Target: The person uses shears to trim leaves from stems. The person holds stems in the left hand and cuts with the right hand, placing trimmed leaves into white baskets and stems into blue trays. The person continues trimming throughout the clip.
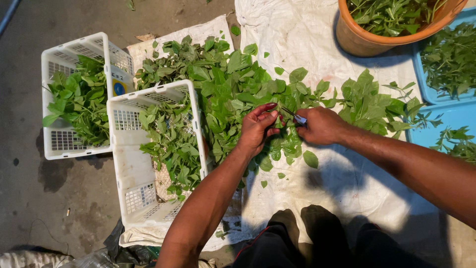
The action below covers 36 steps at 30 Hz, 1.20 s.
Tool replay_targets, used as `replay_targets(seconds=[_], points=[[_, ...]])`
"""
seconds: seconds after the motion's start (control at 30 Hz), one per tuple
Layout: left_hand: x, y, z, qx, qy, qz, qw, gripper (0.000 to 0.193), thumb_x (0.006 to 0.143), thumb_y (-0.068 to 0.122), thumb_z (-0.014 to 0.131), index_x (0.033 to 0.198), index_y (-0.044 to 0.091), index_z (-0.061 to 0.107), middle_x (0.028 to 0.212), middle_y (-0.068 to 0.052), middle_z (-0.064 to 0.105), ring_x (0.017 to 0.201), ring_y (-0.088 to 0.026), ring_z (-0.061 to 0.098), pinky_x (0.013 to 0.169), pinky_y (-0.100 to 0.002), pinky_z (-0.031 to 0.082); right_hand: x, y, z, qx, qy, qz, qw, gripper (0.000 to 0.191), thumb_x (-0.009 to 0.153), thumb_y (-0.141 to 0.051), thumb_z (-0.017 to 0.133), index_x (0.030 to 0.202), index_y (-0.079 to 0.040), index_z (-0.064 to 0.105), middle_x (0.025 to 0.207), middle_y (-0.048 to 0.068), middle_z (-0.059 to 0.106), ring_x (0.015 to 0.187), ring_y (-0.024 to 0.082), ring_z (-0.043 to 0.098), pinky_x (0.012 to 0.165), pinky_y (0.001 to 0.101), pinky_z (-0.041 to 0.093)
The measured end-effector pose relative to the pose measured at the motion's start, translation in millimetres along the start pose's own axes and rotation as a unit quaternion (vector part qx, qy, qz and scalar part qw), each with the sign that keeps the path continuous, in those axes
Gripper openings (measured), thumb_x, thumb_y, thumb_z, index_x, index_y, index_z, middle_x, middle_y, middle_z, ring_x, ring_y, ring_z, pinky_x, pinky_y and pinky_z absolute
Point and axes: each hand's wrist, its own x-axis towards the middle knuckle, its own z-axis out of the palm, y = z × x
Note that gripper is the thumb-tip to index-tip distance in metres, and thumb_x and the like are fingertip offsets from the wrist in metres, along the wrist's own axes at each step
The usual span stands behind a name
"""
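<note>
My left hand (258,130) pinches a leafy green sprig (283,141) over the white sheet (317,44). My right hand (321,126) is closed around a small cutting tool (299,118) whose tip touches the sprig's stem between the two hands. A broad heap of loose green leaves (233,84) lies on the sheet just beyond both hands, and a smaller clump of leaves (369,101) lies to the right of my right hand.
Two white perforated crates, a near crate (124,164) and a far crate (52,106), hold leaves at the left on the concrete floor. An orange tub (362,39) of greens stands at the top right beside blue trays (446,116) with more leaves. My knees are at the bottom.
</note>
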Motion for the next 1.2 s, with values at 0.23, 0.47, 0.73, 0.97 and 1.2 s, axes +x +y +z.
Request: replay_targets(seconds=[0.23,0.47,0.73,0.97,1.2], points=[[-0.5,-0.1,5.7,0.023,0.003,-0.004,1.0,0.044,0.094,0.009,0.073,0.133,0.0,0.058,0.096,-0.013,0.075,0.079,-0.021,0.074,0.058,-0.029,0.06,0.5,-13.4,-8.4,-0.006,-0.007,-0.004,1.0,0.029,0.085,-0.025,0.07,0.108,-0.008,0.069,0.077,0.018,0.074,0.075,0.034,0.074,0.075,0.0487,0.058],[-8.4,8.0,8.7,0.032,0.009,-0.005,0.999,0.052,0.092,0.01,0.074,0.139,0.001,0.053,0.096,-0.013,0.075,0.079,-0.02,0.074,0.058,-0.029,0.06,3.8,-9.5,-5.0,-0.012,0.022,-0.001,1.0,0.04,0.084,-0.021,0.069,0.12,-0.006,0.062,0.082,0.019,0.073,0.078,0.036,0.073,0.078,0.0487,0.058],[-7.1,7.6,16.5,0.073,0.003,-0.012,0.997,0.057,0.091,0.012,0.075,0.142,0.004,0.051,0.094,-0.011,0.074,0.078,-0.019,0.073,0.061,-0.028,0.058,12.2,18.5,-5.1,0.045,-0.076,0.075,0.993,0.103,0.082,-0.021,0.074,0.163,-0.003,0.013,0.114,0.029,0.069,0.103,0.038,0.07,0.092,0.0423,0.054],[-2.8,-2.0,30.0,0.123,-0.021,-0.008,0.992,0.051,0.088,0.012,0.078,0.134,0.005,0.057,0.095,-0.008,0.076,0.078,-0.017,0.074,0.063,-0.028,0.056,-7.2,33.6,-1.2,0.268,0.063,0.024,0.961,0.044,0.083,-0.02,0.07,0.125,-0.007,0.064,0.079,0.022,0.07,0.07,0.035,0.067,0.064,0.0455,0.052],[6.0,-14.6,42.1,0.137,-0.049,0.048,0.988,0.041,0.089,0.007,0.078,0.127,0.003,0.062,0.099,-0.007,0.073,0.083,-0.016,0.073,0.065,-0.027,0.056,-24.2,35.6,-0.4,0.141,0.132,-0.04,0.98,0.021,0.084,-0.02,0.07,0.1,-0.007,0.066,0.076,0.017,0.07,0.068,0.032,0.07,0.065,0.0447,0.054]])
